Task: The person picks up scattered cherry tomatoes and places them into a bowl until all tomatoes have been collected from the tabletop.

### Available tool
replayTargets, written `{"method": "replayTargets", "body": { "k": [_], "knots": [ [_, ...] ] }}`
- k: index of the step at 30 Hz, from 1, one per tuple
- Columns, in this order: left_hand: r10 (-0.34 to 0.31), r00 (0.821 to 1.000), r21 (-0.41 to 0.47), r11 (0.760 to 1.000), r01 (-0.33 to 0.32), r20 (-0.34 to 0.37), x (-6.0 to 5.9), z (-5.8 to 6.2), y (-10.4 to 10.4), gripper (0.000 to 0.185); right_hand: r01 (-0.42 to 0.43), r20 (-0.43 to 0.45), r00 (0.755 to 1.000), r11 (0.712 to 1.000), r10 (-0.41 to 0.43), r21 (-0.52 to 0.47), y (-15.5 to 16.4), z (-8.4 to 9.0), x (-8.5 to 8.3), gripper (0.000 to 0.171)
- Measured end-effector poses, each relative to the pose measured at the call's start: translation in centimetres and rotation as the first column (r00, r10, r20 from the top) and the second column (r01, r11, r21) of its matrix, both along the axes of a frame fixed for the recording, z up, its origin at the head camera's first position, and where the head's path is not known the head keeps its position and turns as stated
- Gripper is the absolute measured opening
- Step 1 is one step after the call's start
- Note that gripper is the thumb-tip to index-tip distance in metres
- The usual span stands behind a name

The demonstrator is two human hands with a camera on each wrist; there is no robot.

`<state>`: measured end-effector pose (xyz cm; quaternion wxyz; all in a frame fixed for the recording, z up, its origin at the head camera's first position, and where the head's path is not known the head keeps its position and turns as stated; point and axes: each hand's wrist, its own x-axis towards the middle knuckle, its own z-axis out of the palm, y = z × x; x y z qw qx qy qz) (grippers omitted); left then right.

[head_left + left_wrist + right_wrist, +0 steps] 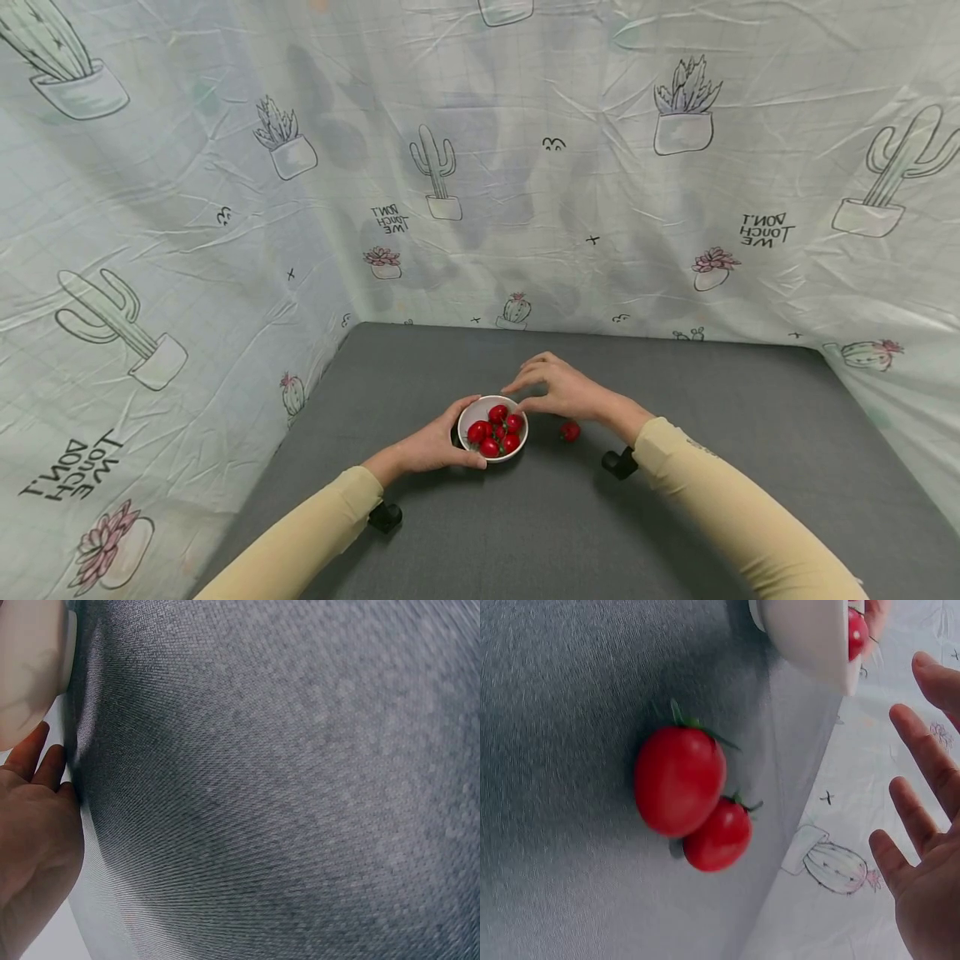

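Observation:
A white bowl (463, 415) holding several red cherry tomatoes (489, 447) stands on the dark table. My left hand (435, 442) grips it from the left, thumb along the near side and fingers round the far side. In the left wrist view, the fingers lie by the bowl's pale outer wall (30, 667). Above the bowl's right rim hovers my right hand (558, 390), its fingers apart and holding nothing. Two loose tomatoes with green stems, a larger-looking one (679, 780) and another (718, 834), lie on the table below the right wrist.
The grey cloth-textured table (510, 533) reaches back to a pale curtain (495, 208) printed with potted cacti. That curtain hangs along the left and right sides too. Black wrist mounts (618, 463) sit under both forearms.

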<state>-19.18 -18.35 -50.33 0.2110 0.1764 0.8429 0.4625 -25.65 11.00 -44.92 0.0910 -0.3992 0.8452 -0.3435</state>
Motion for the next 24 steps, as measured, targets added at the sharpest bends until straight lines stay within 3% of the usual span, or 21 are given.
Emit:
{"method": "replayTargets", "body": {
  "k": [19,24],
  "knots": [
    [0.017,1.0,-0.017,1.0,-0.017,-0.008,0.0,0.1,0.0,0.109,0.063,-0.037,0.997,0.998,-0.063,0.016,3.3,0.5,-0.7,0.037],
    [0.015,1.0,-0.011,1.0,-0.015,-0.011,-0.1,0.0,0.0,0.109,0.093,-0.011,0.996,0.996,-0.093,0.015,4.3,0.4,-0.7,0.037]
  ]
}}
